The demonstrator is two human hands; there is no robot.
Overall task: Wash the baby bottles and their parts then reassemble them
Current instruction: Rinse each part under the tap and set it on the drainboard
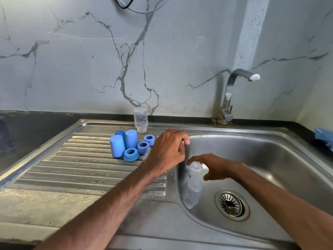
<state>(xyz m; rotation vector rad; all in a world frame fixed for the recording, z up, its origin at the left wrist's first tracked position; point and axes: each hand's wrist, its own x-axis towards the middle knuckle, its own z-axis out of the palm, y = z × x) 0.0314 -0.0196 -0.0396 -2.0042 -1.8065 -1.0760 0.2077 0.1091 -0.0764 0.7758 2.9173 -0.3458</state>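
Note:
A clear baby bottle point(192, 186) leans against the left wall of the steel sink basin point(261, 159). My right hand point(212, 168) is at its upper end, fingers and thumb curved round it. My left hand point(167, 148) hovers over the basin's left rim with its fingers curled; whatever may be inside them is hidden. On the drainboard point(81, 168) stand three blue caps point(124, 143), three blue collar rings point(131, 154) and a clear nipple point(146, 154) partly behind my left hand. Another clear bottle point(141, 121) stands upside down at the back of the drainboard.
A chrome tap point(232, 92) rises behind the basin, its spout turned right. The drain strainer point(231, 204) sits in the basin floor. A blue cloth point(324, 138) lies on the dark counter at the far right. A marble wall backs the counter.

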